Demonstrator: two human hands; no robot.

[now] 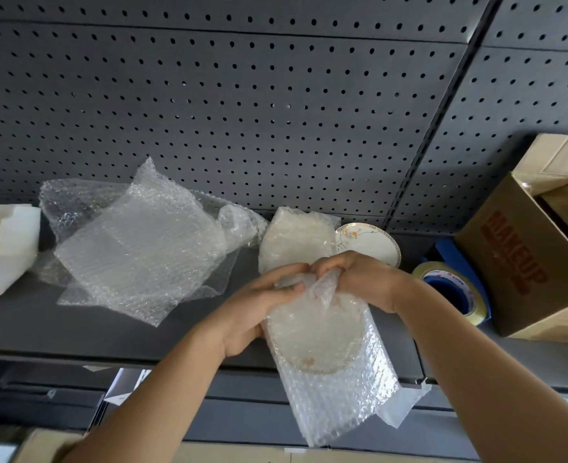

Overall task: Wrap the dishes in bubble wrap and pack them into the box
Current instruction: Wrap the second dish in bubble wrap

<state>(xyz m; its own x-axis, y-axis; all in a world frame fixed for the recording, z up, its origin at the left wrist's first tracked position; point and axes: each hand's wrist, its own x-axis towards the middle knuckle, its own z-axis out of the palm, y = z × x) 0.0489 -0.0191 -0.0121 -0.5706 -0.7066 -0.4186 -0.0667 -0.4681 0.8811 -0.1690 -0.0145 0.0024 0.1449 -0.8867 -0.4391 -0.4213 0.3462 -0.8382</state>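
A round plate (319, 339) sits inside a sheet of bubble wrap (339, 399), held above the front edge of the dark shelf. My left hand (259, 305) grips the wrap at the plate's upper left. My right hand (359, 279) pinches the bunched wrap at the top. Behind them another wrapped plate (292, 238) leans near the back panel, and a bare plate with an orange flower pattern (372, 240) lies beside it. The open brown cardboard box (516, 262) stands at the right.
Loose bubble wrap sheets (142, 248) are piled at the left of the shelf (42, 329). White foam sheets (2, 245) lie at the far left. A clear tape roll with a blue core (453, 289) leans against the box. The perforated panel (242, 111) rises behind.
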